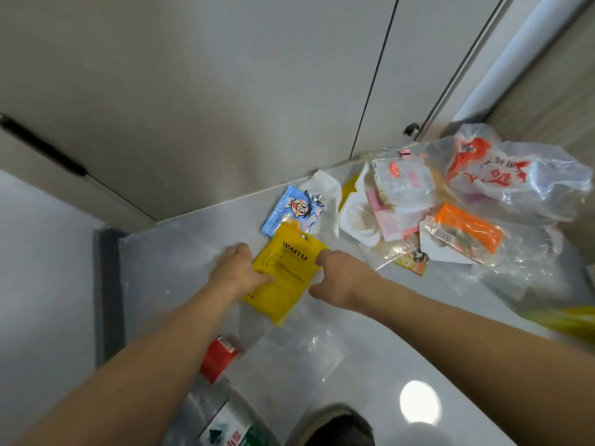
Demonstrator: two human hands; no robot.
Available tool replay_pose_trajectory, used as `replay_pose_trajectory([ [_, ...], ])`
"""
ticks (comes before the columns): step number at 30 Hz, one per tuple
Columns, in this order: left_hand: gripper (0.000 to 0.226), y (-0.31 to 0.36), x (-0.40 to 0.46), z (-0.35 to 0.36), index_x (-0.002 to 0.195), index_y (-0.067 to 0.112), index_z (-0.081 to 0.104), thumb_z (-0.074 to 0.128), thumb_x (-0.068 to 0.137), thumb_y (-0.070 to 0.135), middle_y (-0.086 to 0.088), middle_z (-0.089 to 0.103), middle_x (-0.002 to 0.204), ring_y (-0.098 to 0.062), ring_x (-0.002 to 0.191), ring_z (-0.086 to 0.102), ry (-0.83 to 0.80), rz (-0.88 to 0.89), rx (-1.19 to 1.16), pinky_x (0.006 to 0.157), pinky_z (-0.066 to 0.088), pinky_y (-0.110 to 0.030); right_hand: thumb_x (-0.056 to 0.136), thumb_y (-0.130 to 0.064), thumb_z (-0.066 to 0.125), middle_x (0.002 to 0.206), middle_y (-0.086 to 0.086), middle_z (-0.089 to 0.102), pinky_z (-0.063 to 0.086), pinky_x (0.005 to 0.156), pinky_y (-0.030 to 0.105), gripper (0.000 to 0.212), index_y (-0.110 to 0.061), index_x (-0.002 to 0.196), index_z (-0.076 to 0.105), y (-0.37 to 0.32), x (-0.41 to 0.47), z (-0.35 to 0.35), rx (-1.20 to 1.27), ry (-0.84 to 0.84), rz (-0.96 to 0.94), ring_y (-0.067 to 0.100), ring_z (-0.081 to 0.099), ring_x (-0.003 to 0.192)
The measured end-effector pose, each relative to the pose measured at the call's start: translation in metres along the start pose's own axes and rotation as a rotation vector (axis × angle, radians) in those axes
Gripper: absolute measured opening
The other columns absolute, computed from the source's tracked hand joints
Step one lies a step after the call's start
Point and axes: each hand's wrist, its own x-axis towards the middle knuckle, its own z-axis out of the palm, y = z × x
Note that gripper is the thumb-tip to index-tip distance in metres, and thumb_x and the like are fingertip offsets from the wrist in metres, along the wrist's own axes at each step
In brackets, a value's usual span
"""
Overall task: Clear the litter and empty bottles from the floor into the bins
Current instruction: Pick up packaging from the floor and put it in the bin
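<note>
- We see the left hand (pixel 236 273) holding the left edge of a yellow packet (pixel 283 278) on the white floor (pixel 370 365), its grip clamped there, thumb laid across the packet's face; the right hand (pixel 335 278) is at the right edge, fingers curled, though we cannot tell whether it grips.
- A blue cartoon wrapper (pixel 289 210) lies just beyond the packet; a clear plastic bag (pixel 515 188) of litter sits to the right; a red wrapper (pixel 219 357) lies nearer us.
</note>
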Motion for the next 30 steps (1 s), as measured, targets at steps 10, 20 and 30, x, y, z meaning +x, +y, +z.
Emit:
replay_pose_trajectory([
  [10,0.041,-0.015,0.015,0.021,0.107,0.038,0.069,0.077,0.07,0.055,-0.002,0.034,0.116,-0.03,0.12,0.039,0.012,0.006,-0.094,0.104,0.031,-0.034,0.08,-0.044,0.062,0.124,0.008,0.052,0.049,0.088,0.036,0.054,-0.012,0.122,0.05,0.038,0.0,0.089,0.006,-0.056,0.144,0.026,0.055,0.11],
  [20,0.039,-0.009,0.026,0.015,0.105,0.038,0.069,0.078,0.069,0.05,0.0,0.033,0.112,-0.027,0.118,0.044,-0.029,-0.046,-0.139,0.106,0.038,-0.04,0.086,-0.018,0.05,0.112,0.013,0.058,0.04,0.071,0.03,0.005,-0.016,0.081,0.05,0.039,0.026,0.087,0.068,-0.069,0.073,0.03,0.057,0.101],
  [30,0.04,0.03,-0.02,-0.005,0.079,0.008,0.066,0.05,0.043,0.005,-0.008,0.068,0.079,-0.031,0.074,0.062,0.045,-0.076,-1.131,0.069,0.051,-0.038,0.089,-0.008,0.04,0.076,0.003,0.062,0.046,0.049,0.025,0.023,-0.021,0.092,0.059,0.073,-0.03,-0.027,0.553,0.06,0.033,0.017,0.056,0.056],
])
